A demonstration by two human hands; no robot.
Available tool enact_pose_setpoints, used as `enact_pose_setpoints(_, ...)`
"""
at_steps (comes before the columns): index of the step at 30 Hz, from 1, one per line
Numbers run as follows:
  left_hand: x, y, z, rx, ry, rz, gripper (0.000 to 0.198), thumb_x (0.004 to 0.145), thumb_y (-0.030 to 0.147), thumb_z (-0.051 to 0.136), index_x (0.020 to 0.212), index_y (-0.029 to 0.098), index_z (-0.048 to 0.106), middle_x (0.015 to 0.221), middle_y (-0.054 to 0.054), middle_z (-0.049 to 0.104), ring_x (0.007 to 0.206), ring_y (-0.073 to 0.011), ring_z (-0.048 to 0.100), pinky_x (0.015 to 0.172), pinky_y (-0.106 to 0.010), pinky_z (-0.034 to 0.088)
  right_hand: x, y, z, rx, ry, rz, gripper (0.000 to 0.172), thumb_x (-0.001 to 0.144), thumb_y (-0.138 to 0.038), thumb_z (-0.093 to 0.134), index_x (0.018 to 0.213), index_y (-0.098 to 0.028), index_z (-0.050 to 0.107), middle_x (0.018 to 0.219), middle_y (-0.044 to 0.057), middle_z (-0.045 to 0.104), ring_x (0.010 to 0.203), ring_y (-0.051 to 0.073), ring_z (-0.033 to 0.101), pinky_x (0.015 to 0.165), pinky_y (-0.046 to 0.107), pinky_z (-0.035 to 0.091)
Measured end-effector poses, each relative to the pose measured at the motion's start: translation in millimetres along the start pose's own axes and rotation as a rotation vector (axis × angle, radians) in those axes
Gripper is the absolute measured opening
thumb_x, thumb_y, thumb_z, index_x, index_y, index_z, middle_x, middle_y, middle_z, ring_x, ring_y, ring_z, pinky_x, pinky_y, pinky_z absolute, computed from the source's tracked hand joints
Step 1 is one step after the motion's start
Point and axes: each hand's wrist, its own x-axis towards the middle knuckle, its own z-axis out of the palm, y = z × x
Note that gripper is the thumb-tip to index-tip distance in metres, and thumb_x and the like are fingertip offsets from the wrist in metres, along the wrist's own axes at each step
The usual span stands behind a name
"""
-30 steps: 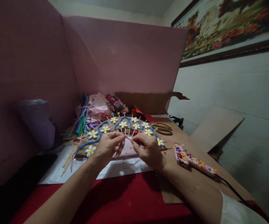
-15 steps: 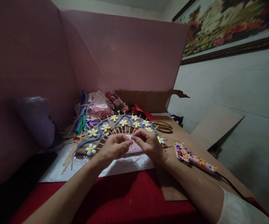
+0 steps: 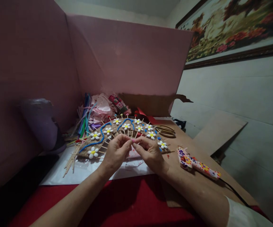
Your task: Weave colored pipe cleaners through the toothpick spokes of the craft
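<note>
Fingertips of my left hand [image 3: 117,153] and my right hand [image 3: 152,155] meet in a pinch around a small pink piece [image 3: 133,140], soft-looking and mostly covered by the fingers. Both hands are closed. Just beyond them lies an arched fan shape wrapped in brown twine [image 3: 96,146], with thin sticks poking out along its inner and outer edges. White flowers with yellow centres [image 3: 93,152] and a wavy blue strip [image 3: 101,134] decorate it. Below my fingers, a pink patterned sheet [image 3: 133,153] is partly hidden.
A flower-patterned glue gun [image 3: 188,160] with a black cord lies at right. Gold-handled scissors [image 3: 166,131] rest behind the fan. Loose sticks [image 3: 69,160], pipe cleaners [image 3: 85,116] and crumpled pink material [image 3: 102,108] are at left, near a purple wrapped object [image 3: 40,123].
My fingertips have drawn closer together around the pink piece, covering more of it. The view has shifted slightly; the fan and tools lie where they were.
</note>
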Motion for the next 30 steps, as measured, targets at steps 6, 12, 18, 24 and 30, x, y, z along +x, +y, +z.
enact_pose_setpoints(6,0.8,0.9,-1.3,0.006,-0.010,0.010,0.023,0.072,0.033,0.066,0.080,0.012,0.060,0.054,0.004,0.051,0.038,-0.0056,0.043,0.033,-0.017,0.033,4.5,-5.7,-5.1,-0.060,-0.029,0.001,0.020,0.082,-0.032,0.054,0.076,-0.016,0.063,0.057,-0.002,0.052,0.047,0.008,0.039,0.043,0.020,0.030)
enact_pose_setpoints(12,3.9,-2.8,-5.1,0.090,0.001,0.032,0.022,0.071,0.032,0.067,0.076,0.012,0.061,0.057,0.001,0.057,0.041,-0.0080,0.049,0.030,-0.017,0.038,7.2,-3.5,-8.2,0.029,-0.084,-0.005,0.018,0.082,-0.033,0.055,0.078,-0.016,0.062,0.069,0.002,0.062,0.060,0.012,0.055,0.053,0.023,0.042)
enact_pose_setpoints(18,5.8,-1.7,-5.2,0.045,-0.036,-0.028,0.022,0.069,0.030,0.067,0.077,0.010,0.059,0.062,-0.003,0.061,0.046,-0.0125,0.056,0.033,-0.022,0.046,10.1,0.4,-10.6,0.007,-0.104,-0.008,0.017,0.083,-0.031,0.055,0.079,-0.016,0.061,0.072,0.003,0.065,0.064,0.014,0.059,0.058,0.024,0.046)
enact_pose_setpoints(24,8.2,-0.8,-10.6,0.205,-0.095,-0.078,0.020,0.070,0.030,0.065,0.076,0.010,0.061,0.062,-0.004,0.062,0.048,-0.0136,0.059,0.037,-0.024,0.051,9.3,2.0,-16.0,-0.313,-0.142,-0.124,0.014,0.084,-0.024,0.053,0.082,-0.015,0.065,0.062,0.001,0.061,0.049,0.009,0.047,0.047,0.021,0.035)
enact_pose_setpoints(30,7.7,1.1,-14.6,0.276,-0.226,-0.162,0.019,0.073,0.030,0.060,0.070,0.011,0.062,0.060,-0.004,0.062,0.046,-0.0116,0.059,0.040,-0.022,0.050,11.3,-1.1,-20.8,-0.436,-0.214,-0.160,0.012,0.080,-0.016,0.054,0.076,-0.014,0.065,0.053,-0.002,0.055,0.044,0.007,0.039,0.045,0.020,0.028)
